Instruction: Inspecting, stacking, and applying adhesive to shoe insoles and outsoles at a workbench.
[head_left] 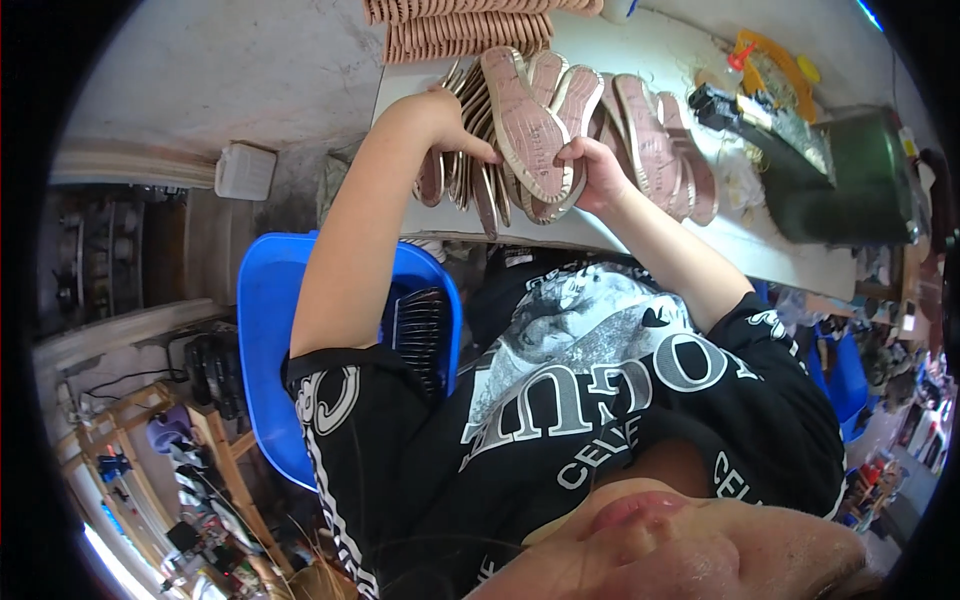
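At the worktop [640, 52], my left hand [452, 128] grips a bundle of soles [474, 108], my right hand [600, 174] pinches a pink sole [530, 138], and fanned soles [648, 150] lie rightward, finished or remaining I cannot tell.

Right grip [599, 176] pinches sole [527, 122] — left grip [452, 128], seemingly, several.

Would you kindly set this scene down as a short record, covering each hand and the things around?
Left hand: around a bunch of pink soles
Right hand: grips the near end of one pink sole, thumb on top
Surface: white table
Far side: tan ridged stack
Right side: more soles, orange tray, dark green box-like object
Left, below table: blue bin with dark ridged items
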Demonstrator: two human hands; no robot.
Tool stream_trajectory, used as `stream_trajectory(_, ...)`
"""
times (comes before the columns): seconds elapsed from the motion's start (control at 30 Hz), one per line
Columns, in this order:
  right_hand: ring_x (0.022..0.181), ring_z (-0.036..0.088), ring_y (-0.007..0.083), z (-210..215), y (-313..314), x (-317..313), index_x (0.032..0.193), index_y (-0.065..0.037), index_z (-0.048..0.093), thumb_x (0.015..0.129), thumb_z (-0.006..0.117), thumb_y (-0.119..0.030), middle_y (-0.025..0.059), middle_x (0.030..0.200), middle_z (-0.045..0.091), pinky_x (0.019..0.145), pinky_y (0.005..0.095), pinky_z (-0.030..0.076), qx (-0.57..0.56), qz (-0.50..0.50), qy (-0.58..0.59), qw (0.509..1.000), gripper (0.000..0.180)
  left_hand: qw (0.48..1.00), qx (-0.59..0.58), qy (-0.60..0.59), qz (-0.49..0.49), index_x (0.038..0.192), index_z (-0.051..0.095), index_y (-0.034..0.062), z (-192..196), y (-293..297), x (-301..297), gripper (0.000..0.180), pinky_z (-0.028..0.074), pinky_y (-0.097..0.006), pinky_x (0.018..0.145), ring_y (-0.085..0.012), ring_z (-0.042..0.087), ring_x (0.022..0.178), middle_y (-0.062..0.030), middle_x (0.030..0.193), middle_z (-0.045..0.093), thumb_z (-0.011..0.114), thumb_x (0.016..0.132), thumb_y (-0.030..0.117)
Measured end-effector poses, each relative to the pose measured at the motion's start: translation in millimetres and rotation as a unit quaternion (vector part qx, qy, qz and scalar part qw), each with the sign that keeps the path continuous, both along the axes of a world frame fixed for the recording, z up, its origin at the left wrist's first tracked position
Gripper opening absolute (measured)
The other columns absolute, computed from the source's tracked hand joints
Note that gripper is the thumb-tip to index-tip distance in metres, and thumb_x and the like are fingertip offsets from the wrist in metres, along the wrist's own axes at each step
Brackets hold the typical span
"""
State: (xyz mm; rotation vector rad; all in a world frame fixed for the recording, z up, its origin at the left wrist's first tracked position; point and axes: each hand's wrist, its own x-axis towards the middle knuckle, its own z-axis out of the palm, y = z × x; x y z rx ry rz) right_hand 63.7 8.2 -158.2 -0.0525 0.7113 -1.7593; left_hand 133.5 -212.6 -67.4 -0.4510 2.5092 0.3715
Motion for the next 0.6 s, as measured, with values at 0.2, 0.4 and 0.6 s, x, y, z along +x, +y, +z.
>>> stream_trajectory(0.2, 0.103, 0.059, 0.0275, -21, -7, 10, 0.119, 0.005, 0.052, 0.073, 0.052, -0.009, 0.0163, 0.11, 0.061, 0.094, 0.0417, 0.047, -0.036, -0.043, -0.02, 0.998, 0.048, 0.979, -0.158, -0.124, -0.016, 0.116, 0.066, 0.0037, -7, 8, -30, 0.084, 0.051, -0.038, 0.086, -0.0317, 0.064, 0.1, -0.0178, 0.118, 0.063, 0.076, 0.059, 0.064)
stream_trajectory(0.4, 0.094, 0.061, 0.0243, -22, -3, 12, 0.109, 0.005, 0.057, 0.074, 0.053, -0.006, 0.0132, 0.101, 0.063, 0.089, 0.0392, 0.049, -0.051, -0.02, 0.005, 0.998, 0.037, 0.98, -0.139, -0.143, 0.006, 0.116, 0.066, 0.004, -30, 1, -40, 0.084, 0.051, -0.039, 0.087, -0.0315, 0.064, 0.101, -0.0179, 0.117, 0.064, 0.074, 0.06, 0.066)
stream_trajectory(0.6, 0.092, 0.063, 0.0232, -7, 16, 15, 0.107, 0.006, 0.057, 0.079, 0.056, -0.008, 0.0131, 0.102, 0.063, 0.085, 0.037, 0.051, -0.02, -0.108, 0.102, 0.989, 0.032, 0.985, -0.105, -0.135, 0.019, 0.116, 0.065, 0.0038, -29, -11, -39, 0.086, 0.05, -0.039, 0.089, -0.0315, 0.064, 0.102, -0.0183, 0.117, 0.064, 0.072, 0.059, 0.068)
